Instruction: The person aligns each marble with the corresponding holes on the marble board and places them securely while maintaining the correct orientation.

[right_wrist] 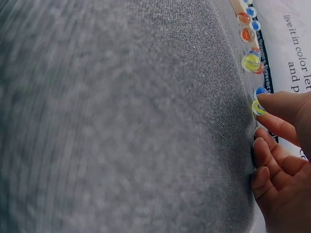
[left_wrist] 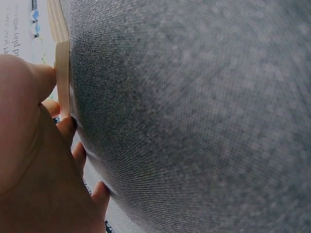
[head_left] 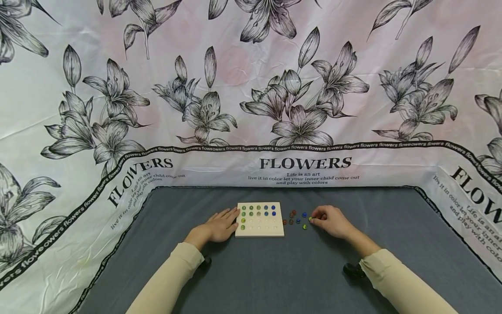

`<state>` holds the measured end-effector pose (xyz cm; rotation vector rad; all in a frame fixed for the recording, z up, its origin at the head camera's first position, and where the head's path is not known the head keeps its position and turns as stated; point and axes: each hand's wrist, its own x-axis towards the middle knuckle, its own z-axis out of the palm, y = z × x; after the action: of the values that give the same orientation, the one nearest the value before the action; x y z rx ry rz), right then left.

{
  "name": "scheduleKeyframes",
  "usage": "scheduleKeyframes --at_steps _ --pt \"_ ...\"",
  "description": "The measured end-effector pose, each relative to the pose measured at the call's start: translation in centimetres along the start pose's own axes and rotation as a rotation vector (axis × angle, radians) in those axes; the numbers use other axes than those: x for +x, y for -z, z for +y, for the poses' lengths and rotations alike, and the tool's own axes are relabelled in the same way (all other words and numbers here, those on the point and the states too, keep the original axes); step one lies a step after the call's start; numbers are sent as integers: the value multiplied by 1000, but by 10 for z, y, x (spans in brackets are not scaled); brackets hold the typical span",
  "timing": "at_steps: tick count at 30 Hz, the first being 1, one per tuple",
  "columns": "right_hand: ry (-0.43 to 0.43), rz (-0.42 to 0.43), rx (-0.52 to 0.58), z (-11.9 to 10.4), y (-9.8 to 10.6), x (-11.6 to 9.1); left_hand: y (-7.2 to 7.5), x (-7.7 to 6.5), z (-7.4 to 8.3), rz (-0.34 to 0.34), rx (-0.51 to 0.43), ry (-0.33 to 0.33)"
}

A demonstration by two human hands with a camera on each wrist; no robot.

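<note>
A pale wooden board (head_left: 259,233) with rows of round hollows lies flat on the grey cloth. Green marbles (head_left: 251,208) and blue marbles (head_left: 273,213) fill its two far rows, and two more marbles sit in the left column. My left hand (head_left: 219,226) rests at the board's left edge, fingers extended, thumb against the side. To the right of the board, my right hand (head_left: 332,221) pinches a yellow marble (right_wrist: 258,108) between thumb and index finger, close over the cloth. Its other fingers are bent near the cloth in the right wrist view.
Between board and right hand lie several loose marbles: orange-red marbles (head_left: 291,216), a blue marble (head_left: 304,214) and a yellow-green marble (head_left: 304,226). A floral printed sheet (head_left: 219,168) rises behind the grey cloth (head_left: 274,274). A black wrist strap (head_left: 354,270) shows below the right sleeve.
</note>
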<state>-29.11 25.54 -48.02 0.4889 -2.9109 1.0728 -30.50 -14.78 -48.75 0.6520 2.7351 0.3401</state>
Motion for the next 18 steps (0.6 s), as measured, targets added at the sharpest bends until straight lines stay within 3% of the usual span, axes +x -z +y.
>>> scheduleKeyframes --at_steps 10,18 --pt "36 13 1 -3 1 0 17 -13 16 -26 -5 -3" --pt "26 10 18 -3 8 -4 11 -9 12 -30 -4 8"
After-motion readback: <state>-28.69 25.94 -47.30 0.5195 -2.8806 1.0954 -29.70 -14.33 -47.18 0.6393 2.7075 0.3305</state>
